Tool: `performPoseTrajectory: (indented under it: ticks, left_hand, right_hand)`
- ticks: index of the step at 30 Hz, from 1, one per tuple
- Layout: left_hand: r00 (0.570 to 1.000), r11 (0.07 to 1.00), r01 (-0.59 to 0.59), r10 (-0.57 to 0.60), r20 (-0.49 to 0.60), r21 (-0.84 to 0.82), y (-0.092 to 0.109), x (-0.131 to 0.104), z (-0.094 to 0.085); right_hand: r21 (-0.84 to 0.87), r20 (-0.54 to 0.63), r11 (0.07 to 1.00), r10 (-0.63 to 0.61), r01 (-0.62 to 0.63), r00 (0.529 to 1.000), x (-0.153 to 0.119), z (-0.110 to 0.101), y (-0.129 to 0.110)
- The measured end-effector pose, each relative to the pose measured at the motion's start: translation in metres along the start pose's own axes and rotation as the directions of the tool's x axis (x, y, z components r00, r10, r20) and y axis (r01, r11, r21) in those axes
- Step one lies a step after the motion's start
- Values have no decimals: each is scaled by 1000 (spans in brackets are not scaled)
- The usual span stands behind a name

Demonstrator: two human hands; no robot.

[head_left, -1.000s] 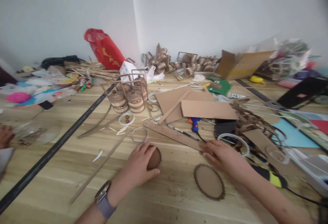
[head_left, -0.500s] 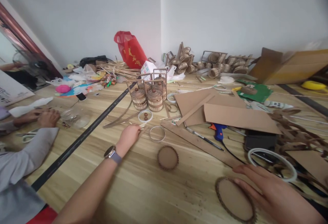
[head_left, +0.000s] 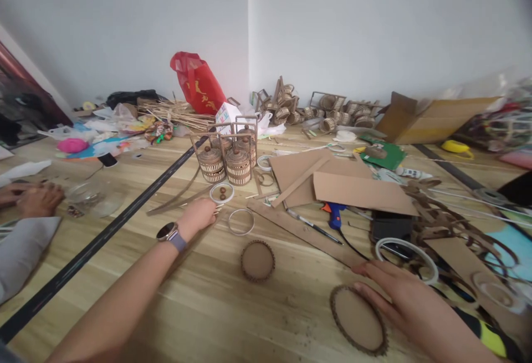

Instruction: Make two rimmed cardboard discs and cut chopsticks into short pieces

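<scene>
My left hand [head_left: 198,216], with a watch on the wrist, is closed near some small pale sticks [head_left: 218,208] just below a white ring [head_left: 221,193] that encircles two brown beads. What its hidden fingertips hold is not clear. To its right lie a thin ring [head_left: 241,222] and a round cardboard disc [head_left: 257,261] with a dark braided rim. My right hand [head_left: 390,291] has its fingers stretched out at the upper edge of a larger rimmed oval piece [head_left: 358,320]. Small lidded woven baskets [head_left: 238,168] in handled frames stand beyond my left hand.
Cardboard sheets [head_left: 361,190], a blue glue gun [head_left: 333,215] and a pen [head_left: 316,226] lie right of centre. A co-worker's hands [head_left: 39,199] rest at the far left. A red bag [head_left: 198,83] and an open box [head_left: 432,119] stand at the back.
The view has turned to the right, so most things appear farther left. My left hand has shifted slightly closer to the white ring with the beads. My right hand stays by the oval piece.
</scene>
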State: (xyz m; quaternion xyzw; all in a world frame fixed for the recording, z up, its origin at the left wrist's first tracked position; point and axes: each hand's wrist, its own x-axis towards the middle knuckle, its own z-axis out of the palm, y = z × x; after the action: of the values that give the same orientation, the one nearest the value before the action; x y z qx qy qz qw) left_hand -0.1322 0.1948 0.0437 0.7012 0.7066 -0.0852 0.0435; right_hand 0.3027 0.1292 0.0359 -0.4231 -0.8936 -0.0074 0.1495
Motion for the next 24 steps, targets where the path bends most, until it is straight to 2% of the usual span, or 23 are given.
performPoseTrajectory:
  ticks: [3,5,7,10,13,17,21,24]
  left_hand:
    - [999,1000,-11,12,-48,5,-1,-3,-8]
    - [994,999,-35,34,-102,-4,9,-10,-13]
    - [985,995,-99,95,-146,-25,27,-20,-15]
    - [955,961,-269,257,-151,-65,62,-35,-11]
    - [927,927,-365,353,-128,-85,87,-45,-1]
    - [943,943,-320,308,-126,-89,88,-48,6]
    - [948,952,-295,280,-151,-86,80,-47,3]
    - [947,957,-277,256,-192,-89,84,-48,-1]
  right_hand:
    - [-8,56,998,59,-59,997,-7,6,8]
    - [-29,108,993,120,-118,987,-8,11,13]
    - [-50,183,983,181,-175,966,-5,15,15]
    - [-82,305,969,247,-233,920,9,18,13]
    - [-98,347,961,277,-259,896,23,19,10]
    - [-52,365,965,259,-258,894,34,22,12]
    - [0,356,967,239,-256,903,39,27,14]
    - [30,340,968,224,-248,914,41,28,14]
